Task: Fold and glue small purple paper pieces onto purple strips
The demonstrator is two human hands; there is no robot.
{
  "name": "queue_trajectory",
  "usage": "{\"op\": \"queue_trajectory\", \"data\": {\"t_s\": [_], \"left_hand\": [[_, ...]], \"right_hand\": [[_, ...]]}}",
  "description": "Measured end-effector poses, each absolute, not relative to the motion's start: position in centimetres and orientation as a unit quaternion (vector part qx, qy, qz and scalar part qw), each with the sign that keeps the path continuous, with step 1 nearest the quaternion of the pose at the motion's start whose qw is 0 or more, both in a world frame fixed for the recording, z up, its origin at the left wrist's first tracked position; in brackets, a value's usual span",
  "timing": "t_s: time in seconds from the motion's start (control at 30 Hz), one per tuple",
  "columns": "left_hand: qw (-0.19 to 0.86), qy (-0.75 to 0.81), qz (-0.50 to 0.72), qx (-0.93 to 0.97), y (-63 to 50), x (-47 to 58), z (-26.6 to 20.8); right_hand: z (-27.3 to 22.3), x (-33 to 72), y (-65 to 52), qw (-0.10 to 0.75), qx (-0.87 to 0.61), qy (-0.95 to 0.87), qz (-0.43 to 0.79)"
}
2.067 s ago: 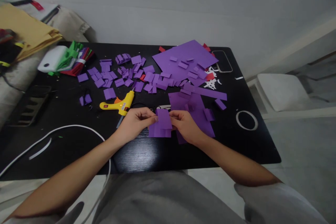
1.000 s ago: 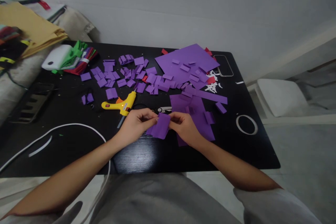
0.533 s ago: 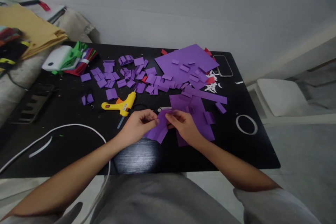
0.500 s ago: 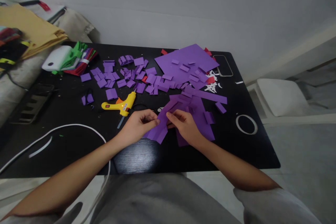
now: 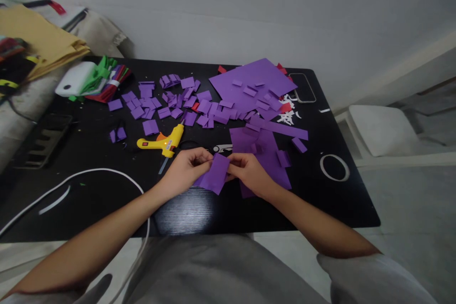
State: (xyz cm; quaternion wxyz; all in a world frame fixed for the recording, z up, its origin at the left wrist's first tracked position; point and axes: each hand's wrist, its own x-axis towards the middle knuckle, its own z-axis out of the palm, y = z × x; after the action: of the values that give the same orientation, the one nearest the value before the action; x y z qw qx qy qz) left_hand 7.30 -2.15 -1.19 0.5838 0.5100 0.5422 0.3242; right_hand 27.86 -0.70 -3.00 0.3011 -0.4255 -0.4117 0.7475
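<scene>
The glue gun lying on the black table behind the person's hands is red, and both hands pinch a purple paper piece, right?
Not quite: the glue gun is yellow, as the head view shows. It does lie on the black table behind the hands, and both pinch the purple paper piece.

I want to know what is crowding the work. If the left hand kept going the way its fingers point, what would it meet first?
The left hand points right, pinching the purple paper piece. Just beyond it is the right hand, gripping the opposite edge; depth looks level, so probably those fingers.

left hand, right hand, pinching purple paper
</scene>
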Motion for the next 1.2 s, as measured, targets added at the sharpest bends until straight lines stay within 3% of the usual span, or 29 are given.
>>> {"op": "queue_trajectory", "data": {"t_s": [0.8,1.2], "left_hand": [[0.554,0.572,0.406,0.449,-1.3,6.1,-0.6],[0.604,0.518,0.361,0.486,-2.1,7.6,-0.8]], "right_hand": [[-2.7,28.0,-0.7,0.309,-0.412,-0.432,0.74],[-3.1,27.7,-0.9,0.334,-0.417,-0.473,0.701]]}}
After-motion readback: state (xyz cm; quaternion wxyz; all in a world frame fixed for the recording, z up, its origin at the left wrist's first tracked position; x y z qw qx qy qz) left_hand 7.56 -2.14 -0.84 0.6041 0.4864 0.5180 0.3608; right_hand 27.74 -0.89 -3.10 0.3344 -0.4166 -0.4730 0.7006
